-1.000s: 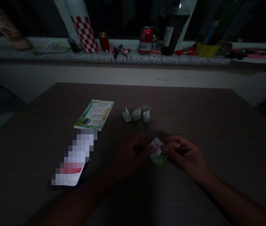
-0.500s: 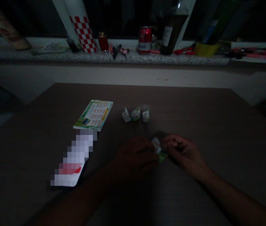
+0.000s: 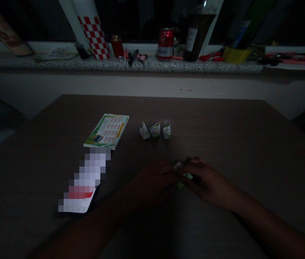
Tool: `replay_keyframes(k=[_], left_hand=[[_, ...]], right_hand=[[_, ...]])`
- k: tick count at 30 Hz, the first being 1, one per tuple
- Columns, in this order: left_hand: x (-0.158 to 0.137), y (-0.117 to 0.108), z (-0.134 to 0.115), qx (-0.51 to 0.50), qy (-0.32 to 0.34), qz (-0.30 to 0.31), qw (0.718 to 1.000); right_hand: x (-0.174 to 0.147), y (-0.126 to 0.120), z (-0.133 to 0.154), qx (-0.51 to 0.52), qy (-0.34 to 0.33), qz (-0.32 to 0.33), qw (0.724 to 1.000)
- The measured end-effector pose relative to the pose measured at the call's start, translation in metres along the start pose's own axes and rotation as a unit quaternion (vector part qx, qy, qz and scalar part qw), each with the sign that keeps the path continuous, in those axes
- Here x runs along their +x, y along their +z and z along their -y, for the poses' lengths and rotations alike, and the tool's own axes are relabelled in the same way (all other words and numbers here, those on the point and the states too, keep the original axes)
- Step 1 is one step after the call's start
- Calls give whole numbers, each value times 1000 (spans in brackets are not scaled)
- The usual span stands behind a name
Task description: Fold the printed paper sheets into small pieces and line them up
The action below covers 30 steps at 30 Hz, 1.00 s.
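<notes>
A small piece of printed paper (image 3: 178,166), green and white, lies between my hands low over the table, mostly covered by fingers. My left hand (image 3: 156,181) closes on its left side, back of the hand up and in shadow. From the right, my right hand (image 3: 207,181) pinches it, fingertips pressed on its fold; a light green flap shows under them. Beyond my hands stand three small folded paper pieces (image 3: 155,130) in a row. To the left lies a stack of printed calendar sheets (image 3: 107,130) in green and white.
A phone (image 3: 81,207) with a lit, partly blurred screen lies left of my left arm, touching the sheets. Past the table (image 3: 222,118), a granite sill (image 3: 141,66) carries a red can (image 3: 165,44), a dark bottle (image 3: 192,39), a checkered container (image 3: 95,37) and a small red jar (image 3: 117,46).
My right hand has moved slightly left and its fingers now lie over the paper, covering more of it. My left hand has shifted little. A flap of the paper appears turned up.
</notes>
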<state>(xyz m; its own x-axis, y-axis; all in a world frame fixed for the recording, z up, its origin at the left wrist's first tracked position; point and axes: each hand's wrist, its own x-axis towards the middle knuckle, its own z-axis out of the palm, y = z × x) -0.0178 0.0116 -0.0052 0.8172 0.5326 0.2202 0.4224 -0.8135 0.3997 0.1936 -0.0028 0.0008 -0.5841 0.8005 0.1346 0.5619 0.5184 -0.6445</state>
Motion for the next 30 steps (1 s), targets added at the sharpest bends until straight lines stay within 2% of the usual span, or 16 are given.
replay_keyframes(k=[6,12,22,30], left_hand=[[0,-3,-2,-22,-24,-23,999],[1,0,0,-14,-49,1,999],[2,-3,7,-17,-66,-17,998],[2,-2,9,-27,-71,-25,997]], right_hand=[[-5,-5,0,-52,-8,41,998],[-8,-8,-7,-117,-6,24,993],[-1,-13,-18,-75,-51,6,996],[-1,-10,-21,-71,-44,-5,997]])
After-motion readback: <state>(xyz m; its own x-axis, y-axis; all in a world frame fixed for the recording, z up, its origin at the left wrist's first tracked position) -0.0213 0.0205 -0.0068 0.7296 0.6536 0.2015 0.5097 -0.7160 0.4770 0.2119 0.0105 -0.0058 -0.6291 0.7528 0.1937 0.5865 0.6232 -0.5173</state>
